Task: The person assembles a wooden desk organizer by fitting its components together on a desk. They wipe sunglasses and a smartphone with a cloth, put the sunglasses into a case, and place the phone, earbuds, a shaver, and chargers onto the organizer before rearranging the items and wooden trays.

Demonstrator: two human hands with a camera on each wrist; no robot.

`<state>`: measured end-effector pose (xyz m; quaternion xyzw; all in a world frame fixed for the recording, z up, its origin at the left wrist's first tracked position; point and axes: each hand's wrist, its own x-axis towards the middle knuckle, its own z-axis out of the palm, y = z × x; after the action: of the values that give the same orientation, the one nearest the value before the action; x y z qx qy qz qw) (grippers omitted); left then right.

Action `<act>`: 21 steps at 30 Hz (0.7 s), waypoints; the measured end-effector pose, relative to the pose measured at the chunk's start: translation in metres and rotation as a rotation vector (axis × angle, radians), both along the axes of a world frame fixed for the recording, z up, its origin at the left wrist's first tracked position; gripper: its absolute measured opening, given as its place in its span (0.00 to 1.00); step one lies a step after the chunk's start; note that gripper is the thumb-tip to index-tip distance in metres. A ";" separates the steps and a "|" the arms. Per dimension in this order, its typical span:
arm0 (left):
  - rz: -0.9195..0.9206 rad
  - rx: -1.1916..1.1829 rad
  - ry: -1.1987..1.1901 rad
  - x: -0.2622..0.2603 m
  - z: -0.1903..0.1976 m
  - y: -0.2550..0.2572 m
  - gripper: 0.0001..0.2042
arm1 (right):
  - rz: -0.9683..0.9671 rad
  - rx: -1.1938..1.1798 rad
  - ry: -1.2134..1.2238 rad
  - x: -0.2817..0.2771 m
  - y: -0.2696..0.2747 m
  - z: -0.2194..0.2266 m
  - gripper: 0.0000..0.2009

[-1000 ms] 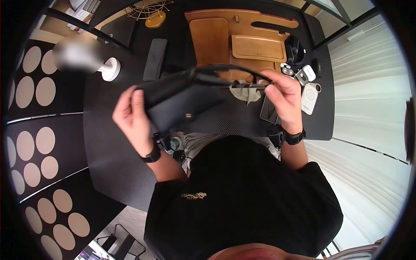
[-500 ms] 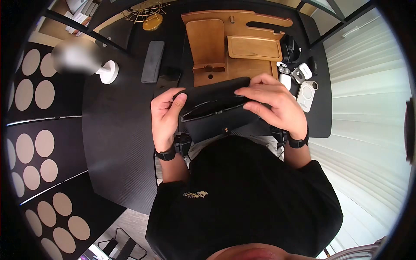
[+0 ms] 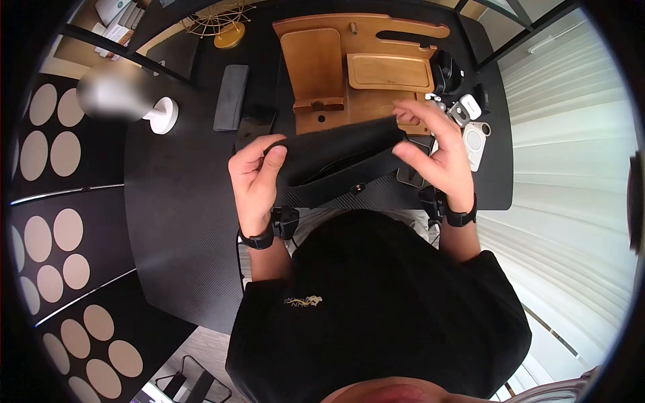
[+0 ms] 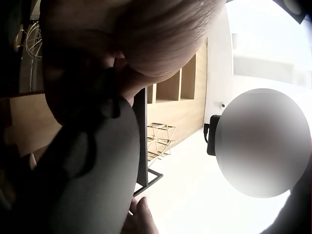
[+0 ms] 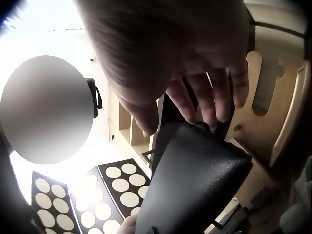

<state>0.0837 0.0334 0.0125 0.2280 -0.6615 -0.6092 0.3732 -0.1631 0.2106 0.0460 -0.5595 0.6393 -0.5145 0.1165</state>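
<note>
A black bag (image 3: 342, 161) is held up in front of the chest, its mouth partly parted and a small metallic clasp (image 3: 358, 188) on its near side. The left hand (image 3: 255, 178) grips its left end, thumb on the near face. Around the right end is the right hand (image 3: 440, 151), thumb and fingers spread apart. In the right wrist view, the fingertips of the right hand (image 5: 180, 58) are at the upper edge of the bag (image 5: 195, 175); firm contact is unclear. The left wrist view shows the left hand (image 4: 126, 44) above the dark bag (image 4: 102, 170).
Behind the bag stands a wooden organizer (image 3: 390, 72). A grey case (image 3: 232, 97), a lamp base (image 3: 163, 115) and a gold wheel ornament (image 3: 228, 37) are at the left. Several small devices, including a white one (image 3: 474, 140), lie at the right, with a phone (image 3: 410, 173) nearer.
The bag swung from the left to in front of the chest, and the right hand let go of its strap. Since half a second ago, its fingers moved off the mouth and spread at the right end.
</note>
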 end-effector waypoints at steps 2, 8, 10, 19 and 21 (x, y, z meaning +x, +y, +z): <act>0.000 -0.004 0.011 -0.001 0.001 0.001 0.08 | 0.039 0.098 -0.152 0.000 0.002 -0.001 0.26; -0.066 -0.068 0.023 -0.008 0.003 0.004 0.08 | 0.400 0.200 -0.240 -0.005 0.001 -0.002 0.26; -0.129 -0.069 0.002 -0.008 0.004 0.005 0.12 | 0.460 0.254 -0.222 -0.006 0.000 0.003 0.26; -0.342 -0.004 0.288 -0.019 0.008 0.007 0.10 | 0.400 0.111 -0.294 -0.011 0.000 -0.010 0.13; -0.291 -0.041 0.226 -0.019 -0.001 0.004 0.12 | 0.281 0.061 -0.290 -0.010 0.000 -0.014 0.14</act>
<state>0.0649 0.0369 0.0111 0.0521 -0.6537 -0.6649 0.3577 -0.1729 0.2103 0.0316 -0.5596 0.5466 -0.5489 0.2948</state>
